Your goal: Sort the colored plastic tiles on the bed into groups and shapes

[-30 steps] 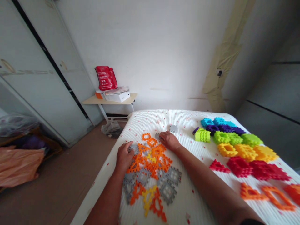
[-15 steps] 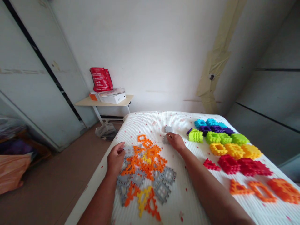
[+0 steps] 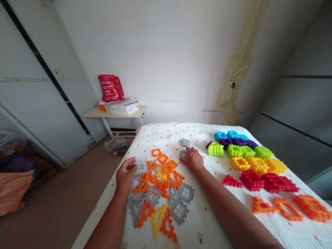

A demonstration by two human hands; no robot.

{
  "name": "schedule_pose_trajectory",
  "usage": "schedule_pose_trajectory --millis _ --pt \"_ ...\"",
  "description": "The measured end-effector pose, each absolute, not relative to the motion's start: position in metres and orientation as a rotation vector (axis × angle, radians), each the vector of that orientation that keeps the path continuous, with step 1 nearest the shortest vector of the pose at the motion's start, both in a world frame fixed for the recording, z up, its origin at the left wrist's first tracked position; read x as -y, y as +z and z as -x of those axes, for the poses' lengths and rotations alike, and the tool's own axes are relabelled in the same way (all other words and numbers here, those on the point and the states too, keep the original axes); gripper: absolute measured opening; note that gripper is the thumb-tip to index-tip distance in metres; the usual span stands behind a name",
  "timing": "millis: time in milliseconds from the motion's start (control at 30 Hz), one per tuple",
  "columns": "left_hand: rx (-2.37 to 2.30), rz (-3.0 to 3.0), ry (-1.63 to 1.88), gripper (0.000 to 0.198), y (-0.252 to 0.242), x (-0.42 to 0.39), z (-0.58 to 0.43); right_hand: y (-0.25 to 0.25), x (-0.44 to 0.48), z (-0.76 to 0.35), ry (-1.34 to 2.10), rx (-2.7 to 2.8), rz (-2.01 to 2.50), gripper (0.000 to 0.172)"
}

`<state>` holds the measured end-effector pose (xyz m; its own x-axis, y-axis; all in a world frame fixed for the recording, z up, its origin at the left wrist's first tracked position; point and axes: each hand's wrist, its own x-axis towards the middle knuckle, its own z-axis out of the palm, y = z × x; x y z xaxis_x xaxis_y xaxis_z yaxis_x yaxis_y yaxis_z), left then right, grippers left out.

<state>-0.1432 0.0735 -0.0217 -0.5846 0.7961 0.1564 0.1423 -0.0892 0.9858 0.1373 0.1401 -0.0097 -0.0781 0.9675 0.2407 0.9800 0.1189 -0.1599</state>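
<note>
My left hand (image 3: 126,176) is at the left edge of a loose pile of flat orange, grey and yellow toothed tiles (image 3: 166,188) and pinches a grey tile (image 3: 141,167) between thumb and fingers. My right hand (image 3: 193,159) lies past the pile's far end, its fingertips closed on another grey tile (image 3: 183,154) resting on the bed. A third grey tile (image 3: 185,143) lies just beyond that one. All of this sits on a white mattress with small red dots (image 3: 166,133).
Sorted stacks stand on the bed's right: cyan (image 3: 225,135), purple (image 3: 240,141), green (image 3: 241,151), yellow (image 3: 259,165), red (image 3: 261,180), orange (image 3: 293,207). A side table (image 3: 114,112) holds a red bag and a white box. Wardrobe doors and bags are at the left.
My right hand carried a grey tile away from the pile toward the lone grey tile. My left hand closed on a grey tile at the pile's left edge. The view shifted slightly.
</note>
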Motion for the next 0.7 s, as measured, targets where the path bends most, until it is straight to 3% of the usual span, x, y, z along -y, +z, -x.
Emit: schedule_pose_trajectory --millis 133,300,567,700 --pt "-1.676 -0.96 1.752 0.043 -0.02 -0.073 0.144 -0.009 -0.141 -0.137 -0.094 2.109 1.932 0.028" --pt "-1.624 -0.853 1.788 0.042 -0.022 -0.072 0.147 -0.005 -0.14 -0.139 -0.055 2.138 1.924 0.022" --pt "-1.593 -0.91 1.786 0.041 -0.022 -0.071 0.145 -0.003 -0.14 -0.142 -0.016 2.133 1.922 0.025" --pt "-1.587 -0.903 1.816 0.039 -0.022 -0.072 0.145 0.004 -0.138 -0.143 -0.039 2.104 1.688 0.03"
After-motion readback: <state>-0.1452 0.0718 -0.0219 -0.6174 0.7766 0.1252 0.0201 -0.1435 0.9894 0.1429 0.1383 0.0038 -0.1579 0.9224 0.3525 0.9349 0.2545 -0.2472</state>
